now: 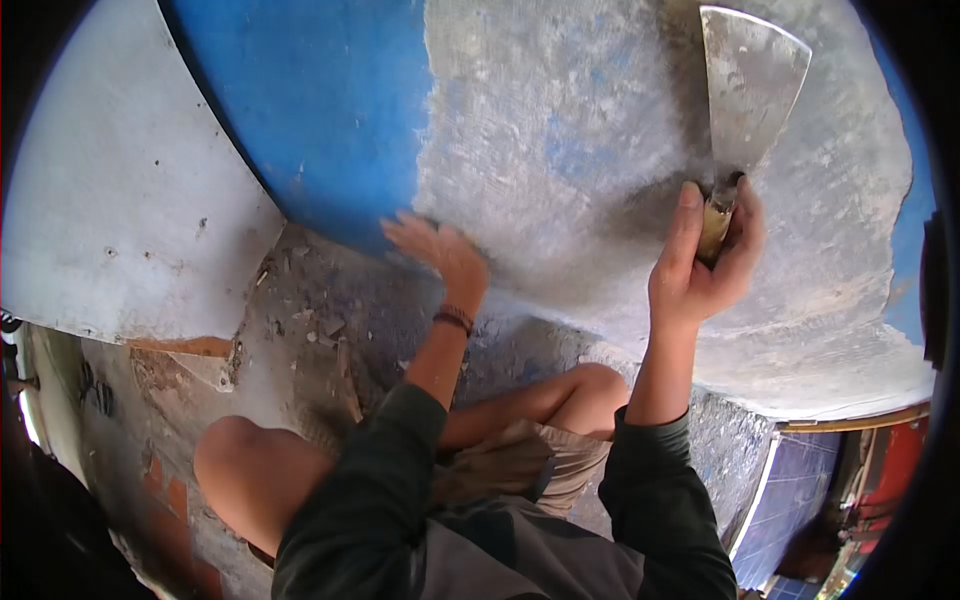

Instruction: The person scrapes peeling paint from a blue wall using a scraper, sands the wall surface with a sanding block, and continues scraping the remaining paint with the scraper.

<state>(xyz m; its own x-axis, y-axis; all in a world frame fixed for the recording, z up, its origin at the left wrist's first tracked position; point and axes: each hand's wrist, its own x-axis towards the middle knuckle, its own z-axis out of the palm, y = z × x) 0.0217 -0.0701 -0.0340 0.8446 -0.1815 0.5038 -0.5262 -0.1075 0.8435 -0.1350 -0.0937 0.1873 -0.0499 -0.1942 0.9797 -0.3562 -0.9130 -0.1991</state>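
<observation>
the work looks well along but unfinished. a broad middle stretch of the wall [520, 140] is bare, grey and mottled, with a few faint blue smudges left in it. smooth blue paint [310, 110] still covers the stretch on the left, up to a ragged edge, and another strip shows at the far right, so those two sides seem to be what is left.

the scraper [755, 85] is at the upper right, in front of the bare part, blade upward. the right hand [705, 270] has its fingers wrapped round the handle; whether the blade touches the wall i cannot tell. the left hand [445, 260], with a dark bracelet [453, 320] at the wrist, is a little blurred, its fingers stretched out and holding nothing, near the bottom of the ragged paint edge; contact with the wall is unclear.

the bare surface looks rough and scuffed. below it, the floor [285, 395] is dusty and strewn with flakes [325, 325]. a pale panel [130, 170] with small holes stands at the left, its lower edge worn, and some reddish bricks [175, 495] show beneath. at the lower right are dark blue tiles [805, 480] and something red [895, 470].
</observation>
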